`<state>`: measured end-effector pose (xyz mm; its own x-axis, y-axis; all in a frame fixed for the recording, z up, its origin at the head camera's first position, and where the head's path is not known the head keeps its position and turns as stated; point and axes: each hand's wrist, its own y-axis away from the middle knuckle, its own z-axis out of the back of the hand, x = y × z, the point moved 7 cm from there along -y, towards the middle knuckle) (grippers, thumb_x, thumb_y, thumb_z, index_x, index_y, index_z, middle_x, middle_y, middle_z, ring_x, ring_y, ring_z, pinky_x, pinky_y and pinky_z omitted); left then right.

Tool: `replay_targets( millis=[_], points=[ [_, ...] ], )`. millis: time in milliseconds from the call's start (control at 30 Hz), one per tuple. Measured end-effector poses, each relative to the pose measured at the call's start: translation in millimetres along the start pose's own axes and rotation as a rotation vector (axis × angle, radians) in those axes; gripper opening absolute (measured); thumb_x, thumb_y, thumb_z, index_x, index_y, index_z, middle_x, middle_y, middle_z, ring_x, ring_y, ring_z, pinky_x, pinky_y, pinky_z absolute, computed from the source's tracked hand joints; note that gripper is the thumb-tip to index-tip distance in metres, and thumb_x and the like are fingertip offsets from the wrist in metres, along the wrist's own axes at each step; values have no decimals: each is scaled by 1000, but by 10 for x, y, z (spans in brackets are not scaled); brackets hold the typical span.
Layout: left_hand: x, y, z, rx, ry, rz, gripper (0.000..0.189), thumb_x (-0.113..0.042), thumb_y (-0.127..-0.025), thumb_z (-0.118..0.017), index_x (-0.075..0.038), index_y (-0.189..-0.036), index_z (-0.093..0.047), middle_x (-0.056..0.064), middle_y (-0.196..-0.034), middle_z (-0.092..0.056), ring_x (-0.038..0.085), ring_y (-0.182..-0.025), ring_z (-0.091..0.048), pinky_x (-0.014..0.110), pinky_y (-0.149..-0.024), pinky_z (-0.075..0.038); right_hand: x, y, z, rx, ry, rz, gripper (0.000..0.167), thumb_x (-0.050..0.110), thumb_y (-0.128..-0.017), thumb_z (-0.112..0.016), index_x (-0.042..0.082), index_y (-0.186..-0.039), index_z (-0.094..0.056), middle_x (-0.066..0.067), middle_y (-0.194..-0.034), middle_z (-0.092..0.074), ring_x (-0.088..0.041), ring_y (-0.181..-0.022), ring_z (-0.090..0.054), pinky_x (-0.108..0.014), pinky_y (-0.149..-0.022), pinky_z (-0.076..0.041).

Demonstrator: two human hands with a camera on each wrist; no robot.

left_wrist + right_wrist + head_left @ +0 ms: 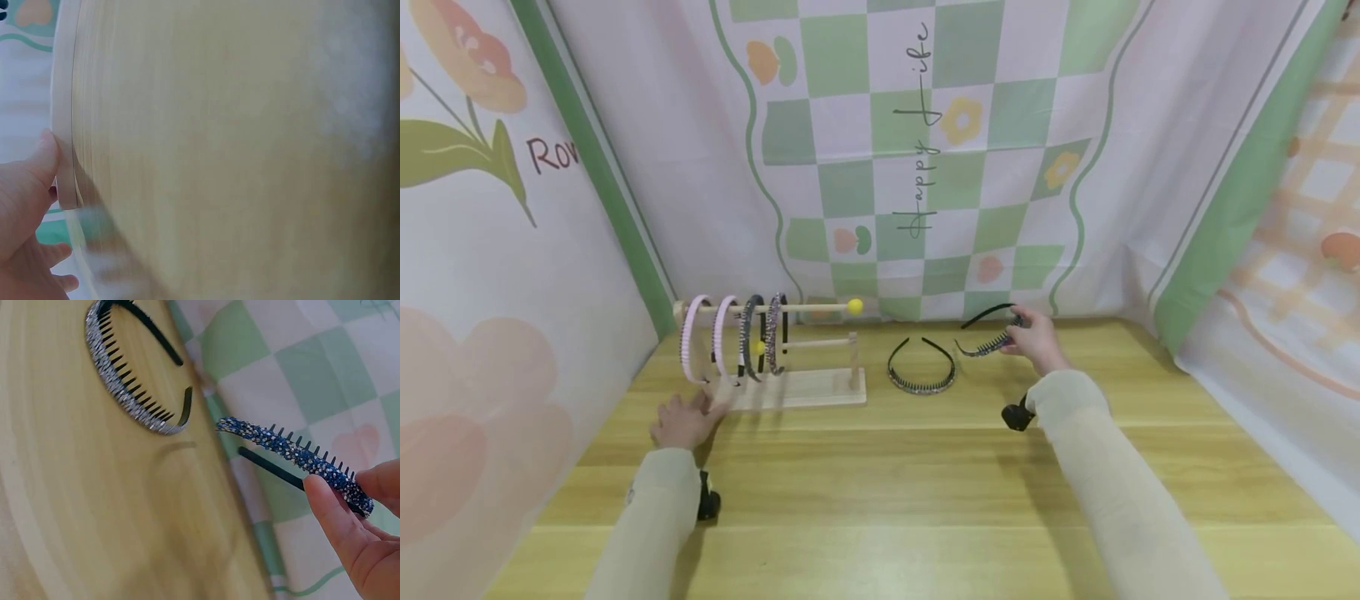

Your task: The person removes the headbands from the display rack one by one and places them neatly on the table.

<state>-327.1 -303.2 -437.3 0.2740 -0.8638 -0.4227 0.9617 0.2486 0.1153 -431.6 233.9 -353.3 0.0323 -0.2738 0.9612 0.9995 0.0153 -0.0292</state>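
My right hand (1036, 340) pinches one end of a dark blue glittery headband (294, 450) with comb teeth, held up off the table in the right wrist view. A silver glittery headband (922, 387) lies on the table to its left. At the left stands a wooden headband rack (805, 390) with yellow-tipped rods. On its upper rod hang two pink headbands (721, 342), a dark grey headband (747, 337) and a speckled glittery headband (771, 337). My left hand (685, 421) holds the left end of the rack's base between thumb and finger, seen in the left wrist view.
The wooden table (865, 483) meets a checkered curtain (917, 283) at its back edge. Curtains (482, 333) also hang at the left and right sides. A rack rod with a yellow ball tip (855, 307) sticks out to the right.
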Motion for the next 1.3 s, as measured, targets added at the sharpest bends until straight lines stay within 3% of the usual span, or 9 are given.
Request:
replay_targets(
  millis=[200,467,767,933,1300],
  points=[
    [-2,3,-4,-3,0,0,75,-58,-90,-41,-6,-142,-28,36,-136,-15,55,-120,-14,70,-91,-18,-226,-16,70,-64,69,-46,56,-4,-91,-40,0,-144,-22,-32,-140,-25,-11,-67,-60,-25,-68,-53],
    [-9,11,-3,1,-3,-5,75,-59,-90,-41,-6,-142,-29,37,-135,-16,56,-119,-14,70,-90,-19,-443,-14,88,-79,138,-67,55,-8,-87,-40,-8,-140,-25,-35,-121,-38,-9,-59,-57,-29,-67,-54],
    [22,-37,-12,1,-4,-8,77,-61,-89,-40,-7,-142,-28,38,-135,-14,57,-119,-14,70,-90,-19,-601,122,91,9,180,-192,49,3,-92,-41,-13,-136,-27,-35,-120,-44,-29,-80,-63,-36,-74,-53],
    [28,-36,-24,1,1,-4,77,-61,-89,-41,-7,-142,-28,37,-137,-13,56,-120,-13,71,-90,-17,-696,177,68,81,234,-223,47,6,-93,-45,-15,-132,-32,-36,-120,-44,-26,-77,-62,-34,-69,-53],
    [61,-80,-52,-10,12,-6,79,-62,-88,-40,-7,-143,-28,36,-137,-13,56,-121,-12,71,-91,-15,-757,171,47,157,317,-211,45,10,-90,-51,-17,-124,-36,-24,-95,-53,-19,-63,-60,-32,-61,-54]
  ],
)
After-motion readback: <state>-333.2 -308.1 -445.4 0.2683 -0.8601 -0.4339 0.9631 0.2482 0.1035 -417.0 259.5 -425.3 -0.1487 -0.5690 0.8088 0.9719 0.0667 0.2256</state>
